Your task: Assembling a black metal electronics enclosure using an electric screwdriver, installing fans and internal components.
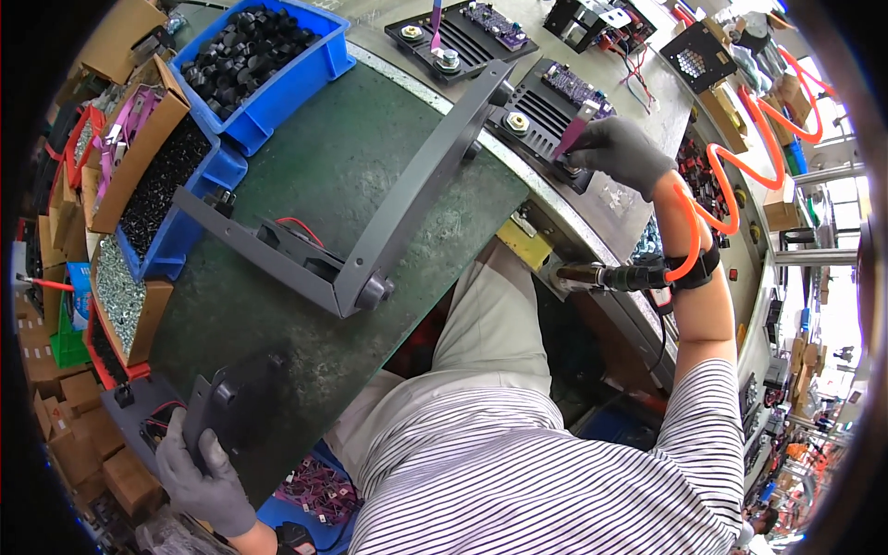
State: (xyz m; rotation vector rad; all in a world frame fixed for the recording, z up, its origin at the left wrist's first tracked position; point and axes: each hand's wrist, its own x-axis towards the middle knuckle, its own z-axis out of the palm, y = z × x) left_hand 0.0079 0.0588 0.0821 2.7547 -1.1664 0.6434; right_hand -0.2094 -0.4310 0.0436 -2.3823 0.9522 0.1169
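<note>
My left hand, in a grey glove, grips the edge of a dark grey metal frame at the lower left of the bench. My right hand, also gloved, has its fingers closed at the corner of a black slotted plate carrying a purple circuit board. Beside those fingertips a purple strip slants up; what they pinch is hidden. A second slotted plate lies farther left, with a purple strip upright at its bolt. Another grey metal frame rests across the green bench.
A blue bin of black caps stands far left, near a blue bin of dark screws and a box of silvery screws. An orange coiled hose leads to a tool beside my right forearm. Wired parts lie at the back.
</note>
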